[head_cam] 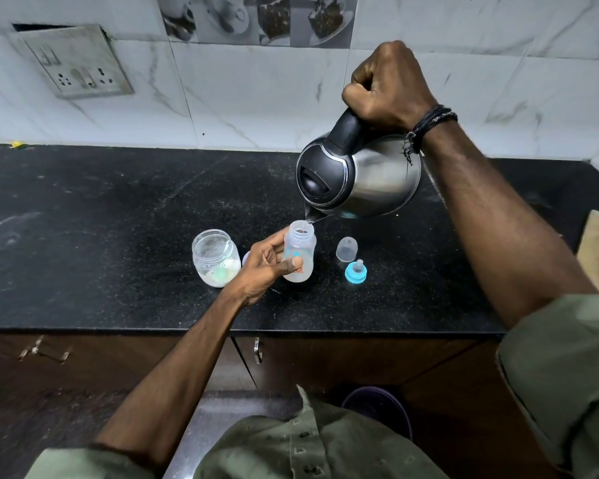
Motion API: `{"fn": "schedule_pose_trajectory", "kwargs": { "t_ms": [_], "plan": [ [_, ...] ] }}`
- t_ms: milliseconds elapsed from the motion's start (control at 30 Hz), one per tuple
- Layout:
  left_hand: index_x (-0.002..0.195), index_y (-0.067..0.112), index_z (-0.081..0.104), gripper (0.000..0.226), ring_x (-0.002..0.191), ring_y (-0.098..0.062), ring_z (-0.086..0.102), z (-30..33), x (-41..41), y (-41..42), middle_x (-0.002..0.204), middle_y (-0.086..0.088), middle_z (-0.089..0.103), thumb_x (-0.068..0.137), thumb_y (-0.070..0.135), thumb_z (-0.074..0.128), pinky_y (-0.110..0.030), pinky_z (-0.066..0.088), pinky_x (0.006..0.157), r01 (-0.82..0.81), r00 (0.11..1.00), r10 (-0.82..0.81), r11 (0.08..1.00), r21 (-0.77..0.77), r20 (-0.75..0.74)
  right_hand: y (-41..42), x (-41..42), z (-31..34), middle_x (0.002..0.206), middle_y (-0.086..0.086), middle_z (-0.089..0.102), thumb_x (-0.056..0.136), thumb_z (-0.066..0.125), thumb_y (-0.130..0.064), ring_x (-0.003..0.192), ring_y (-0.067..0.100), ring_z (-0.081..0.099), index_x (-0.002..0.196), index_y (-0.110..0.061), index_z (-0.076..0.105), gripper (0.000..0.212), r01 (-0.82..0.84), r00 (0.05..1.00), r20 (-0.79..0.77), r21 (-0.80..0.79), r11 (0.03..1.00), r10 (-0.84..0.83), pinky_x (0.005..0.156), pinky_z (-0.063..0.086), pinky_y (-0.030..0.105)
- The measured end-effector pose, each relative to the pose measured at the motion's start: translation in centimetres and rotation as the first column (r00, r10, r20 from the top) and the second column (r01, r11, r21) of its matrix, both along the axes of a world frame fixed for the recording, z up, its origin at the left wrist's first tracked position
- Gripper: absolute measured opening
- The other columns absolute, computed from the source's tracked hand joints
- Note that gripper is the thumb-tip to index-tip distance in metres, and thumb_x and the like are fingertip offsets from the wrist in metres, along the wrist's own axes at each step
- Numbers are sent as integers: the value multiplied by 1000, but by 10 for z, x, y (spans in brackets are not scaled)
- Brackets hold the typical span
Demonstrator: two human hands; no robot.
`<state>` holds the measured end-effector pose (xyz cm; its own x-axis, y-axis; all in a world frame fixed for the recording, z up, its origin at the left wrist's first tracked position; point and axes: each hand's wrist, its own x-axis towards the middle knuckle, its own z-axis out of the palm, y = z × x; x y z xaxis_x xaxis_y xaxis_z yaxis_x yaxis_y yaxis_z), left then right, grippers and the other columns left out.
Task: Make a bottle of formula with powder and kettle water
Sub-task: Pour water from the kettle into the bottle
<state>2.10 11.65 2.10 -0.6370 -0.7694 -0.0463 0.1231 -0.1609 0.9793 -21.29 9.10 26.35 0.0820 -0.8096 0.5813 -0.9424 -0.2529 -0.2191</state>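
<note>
While the bottle point(298, 252) stands at frame centre on the tabletop point(118, 216), left hand point(268, 267) grip wraps it; right hand point(389, 86) grip clenches the tilted kettle point(358, 178), spout at its mouth. Water stage apparently underway. Powder jar point(216, 257) open at left; teat ring point(356, 271) and cap point(346, 248) unfitted at right.

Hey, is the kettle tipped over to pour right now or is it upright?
Tipped. The right hand holds the kettle tilted by its handle, spout down over the open baby bottle, which the left hand steadies on the counter.
</note>
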Motion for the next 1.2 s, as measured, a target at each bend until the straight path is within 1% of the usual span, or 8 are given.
{"fn": "schedule_pose_trajectory", "kwargs": {
  "t_ms": [67, 167, 333, 400, 467, 533, 800, 1200],
  "plan": [
    [151, 3, 42, 100, 121, -20, 63, 1, 0, 0, 134, -9, 66, 69, 30, 92, -32, 54, 96, -1, 1000, 1, 1000, -3, 8, 1, 0, 1, 47, 12, 26, 63, 44, -32, 49, 23, 24, 47, 0, 46, 36, -5, 1000, 1, 2, 1000, 5, 48, 17, 26],
    [150, 3, 43, 97, 120, -19, 63, 1, 0, 0, 133, -7, 67, 70, 26, 91, -32, 54, 98, 9, 1000, -9, 1000, -5, 13, 3, 0, 2, 46, 10, 25, 63, 44, -32, 49, 22, 24, 47, -2, 45, 35, -7, 1000, 2, 3, 1000, 7, 47, 17, 26],
    [151, 2, 42, 105, 121, -19, 63, 3, 0, 2, 134, -9, 66, 66, 36, 94, -33, 53, 100, 0, 1000, 0, 1000, -9, 8, 4, 1, 3, 46, 10, 26, 64, 45, -31, 49, 22, 24, 48, 0, 48, 35, 1, 1000, 3, 3, 1000, -1, 47, 18, 25],
    [151, 1, 42, 98, 121, -20, 63, 2, 1, 1, 134, -11, 65, 71, 26, 91, -33, 54, 98, -2, 1000, 3, 1000, -24, 26, 5, 1, 3, 46, 10, 27, 64, 45, -31, 49, 23, 25, 48, 1, 49, 36, -2, 1000, 2, 6, 1000, 2, 47, 18, 24],
    [151, 1, 41, 83, 119, -19, 64, -2, 0, 0, 134, -12, 64, 78, 10, 80, -31, 55, 94, -10, 999, 11, 999, -38, 39, 6, 1, 2, 45, 9, 25, 64, 45, -31, 49, 23, 24, 47, -2, 46, 34, -7, 1000, -1, 8, 1000, 7, 47, 17, 24],
    [151, 1, 41, 78, 119, -19, 64, -3, 0, 0, 135, -14, 63, 80, 3, 73, -30, 55, 93, -19, 999, 21, 999, -48, 46, 8, 1, 2, 45, 7, 24, 64, 45, -31, 49, 22, 23, 46, -4, 44, 32, -13, 1000, 0, 9, 1000, 13, 47, 17, 24],
    [151, 1, 41, 77, 119, -20, 64, -3, 0, 0, 133, -10, 66, 81, 3, 73, -30, 55, 91, -17, 998, 20, 999, -45, 52, 8, 1, 2, 44, 9, 27, 65, 47, -29, 47, 23, 24, 45, -5, 44, 31, -11, 1000, 8, 9, 1000, 11, 47, 17, 23],
    [152, 2, 40, 75, 121, -21, 63, -3, -1, 3, 141, -17, 60, 82, -1, 68, -29, 56, 90, -13, 1000, 12, 999, -33, -9, 9, 3, 3, 46, 11, 27, 63, 45, -30, 49, 23, 24, 47, 0, 47, 34, -7, 1000, 5, 2, 1000, 7, 47, 17, 24]
  ]
}}
